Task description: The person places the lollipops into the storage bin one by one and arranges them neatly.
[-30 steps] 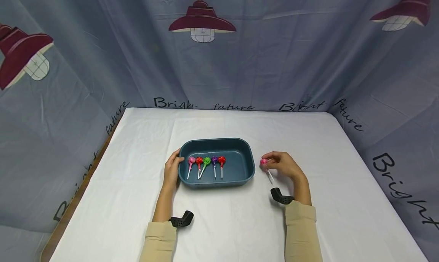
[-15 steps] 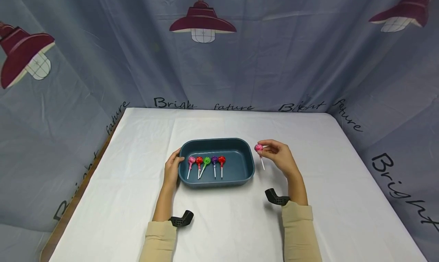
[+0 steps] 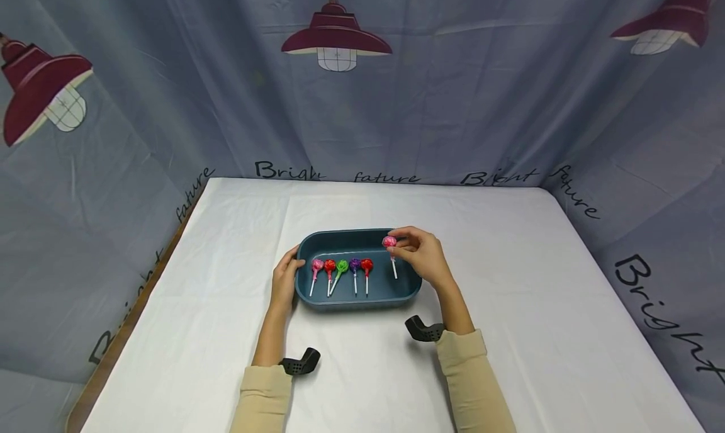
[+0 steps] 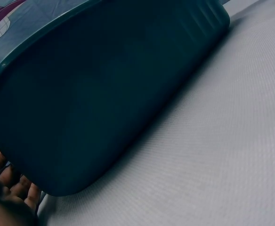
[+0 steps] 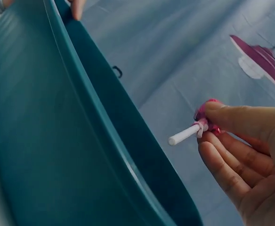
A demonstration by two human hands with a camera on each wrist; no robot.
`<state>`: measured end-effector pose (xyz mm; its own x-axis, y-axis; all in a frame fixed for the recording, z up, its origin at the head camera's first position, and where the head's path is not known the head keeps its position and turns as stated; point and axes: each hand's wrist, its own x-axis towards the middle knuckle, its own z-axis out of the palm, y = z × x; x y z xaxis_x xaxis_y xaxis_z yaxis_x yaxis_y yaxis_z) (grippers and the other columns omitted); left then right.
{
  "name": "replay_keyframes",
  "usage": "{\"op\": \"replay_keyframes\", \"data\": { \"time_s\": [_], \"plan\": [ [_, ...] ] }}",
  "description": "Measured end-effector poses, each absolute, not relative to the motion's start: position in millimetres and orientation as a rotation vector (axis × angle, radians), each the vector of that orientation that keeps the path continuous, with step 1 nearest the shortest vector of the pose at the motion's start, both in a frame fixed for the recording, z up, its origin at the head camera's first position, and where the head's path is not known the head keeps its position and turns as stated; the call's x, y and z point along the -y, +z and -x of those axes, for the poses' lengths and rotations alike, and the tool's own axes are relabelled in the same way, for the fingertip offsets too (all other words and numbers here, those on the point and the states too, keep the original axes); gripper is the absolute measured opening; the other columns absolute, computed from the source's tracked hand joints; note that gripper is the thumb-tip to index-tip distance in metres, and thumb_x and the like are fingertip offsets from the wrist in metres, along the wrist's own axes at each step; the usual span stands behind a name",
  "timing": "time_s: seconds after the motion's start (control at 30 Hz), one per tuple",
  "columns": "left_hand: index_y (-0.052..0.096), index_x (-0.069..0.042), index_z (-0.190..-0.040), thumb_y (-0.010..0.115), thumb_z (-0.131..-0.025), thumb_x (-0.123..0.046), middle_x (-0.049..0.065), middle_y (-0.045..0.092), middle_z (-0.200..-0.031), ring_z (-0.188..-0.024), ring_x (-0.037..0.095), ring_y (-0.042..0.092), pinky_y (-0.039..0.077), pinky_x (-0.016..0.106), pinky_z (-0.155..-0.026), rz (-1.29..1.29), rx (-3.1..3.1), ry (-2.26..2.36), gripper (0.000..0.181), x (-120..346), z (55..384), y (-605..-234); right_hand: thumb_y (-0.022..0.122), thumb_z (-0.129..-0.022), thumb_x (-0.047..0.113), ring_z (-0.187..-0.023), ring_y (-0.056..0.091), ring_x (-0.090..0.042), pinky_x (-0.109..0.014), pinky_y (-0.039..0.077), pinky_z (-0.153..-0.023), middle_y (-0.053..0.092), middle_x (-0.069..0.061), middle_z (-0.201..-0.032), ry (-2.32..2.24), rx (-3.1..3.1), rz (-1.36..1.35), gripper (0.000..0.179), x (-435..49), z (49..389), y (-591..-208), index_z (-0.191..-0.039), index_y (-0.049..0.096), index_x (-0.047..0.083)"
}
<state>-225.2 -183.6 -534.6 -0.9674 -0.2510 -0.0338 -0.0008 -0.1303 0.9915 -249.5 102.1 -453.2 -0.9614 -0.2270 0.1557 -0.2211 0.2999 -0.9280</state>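
Observation:
A dark teal rectangular tray (image 3: 334, 241) stands on the white cloth. My left hand (image 3: 283, 282) grips its left end, thumb over the rim and fingers along the outer wall, as the left wrist view of the hand (image 4: 15, 190) also shows. Between thumb and fingertips, my right hand (image 3: 421, 255) pinches a pink lollipop (image 3: 389, 241) by its wrapped head, above the tray's right part. Its white stick (image 5: 184, 134) points downward in the head view. Inside the tray lie several lollipops in a row: pink (image 3: 318, 265), red (image 3: 330, 266), green (image 3: 342, 266), purple (image 3: 355, 265) and another red (image 3: 367, 265).
White cloth (image 3: 362, 376) covers the table around the tray. Grey-blue curtains (image 3: 453, 106) printed with lamps hang behind and at both sides. A black wrist camera (image 3: 303, 362) sits on the left wrist, and a second black camera (image 3: 423, 329) on the right.
Lifting the pink lollipop off the cloth right of the tray, my right hand has carried it left, over the rim and above the tray. The left hand and the tray have stayed put.

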Motion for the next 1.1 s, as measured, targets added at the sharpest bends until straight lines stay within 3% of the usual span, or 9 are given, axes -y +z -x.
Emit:
{"op": "replay_keyframes", "data": {
  "time_s": [0.87, 1.1],
  "plan": [
    [0.055, -0.001, -0.126, 0.049, -0.083, -0.006, 0.01, 0.05, -0.133, -0.126, 0.017, 0.039, 0.026, 0.031, -0.105, -0.285, 1.928, -2.236, 0.043, 183.4, 225.6, -533.8, 0.068, -0.081, 0.006, -0.076, 0.065, -0.018, -0.028, 0.053, -0.065, 0.068, -0.011, -0.089, -1.729, -2.731, 0.089, 0.024, -52.9, 247.1, -473.0, -0.104, 0.066, 0.003],
    [0.053, 0.0, -0.127, 0.049, -0.085, -0.004, 0.012, 0.048, -0.134, -0.127, 0.018, 0.037, 0.024, 0.031, -0.106, -0.278, 1.917, -2.251, 0.042, 182.7, 224.2, -531.5, 0.068, -0.081, 0.005, -0.078, 0.065, -0.019, -0.031, 0.051, -0.063, 0.068, -0.01, -0.096, -1.631, -2.756, -0.051, 0.023, -48.4, 242.6, -476.0, -0.104, 0.066, 0.005]
  ]
}}
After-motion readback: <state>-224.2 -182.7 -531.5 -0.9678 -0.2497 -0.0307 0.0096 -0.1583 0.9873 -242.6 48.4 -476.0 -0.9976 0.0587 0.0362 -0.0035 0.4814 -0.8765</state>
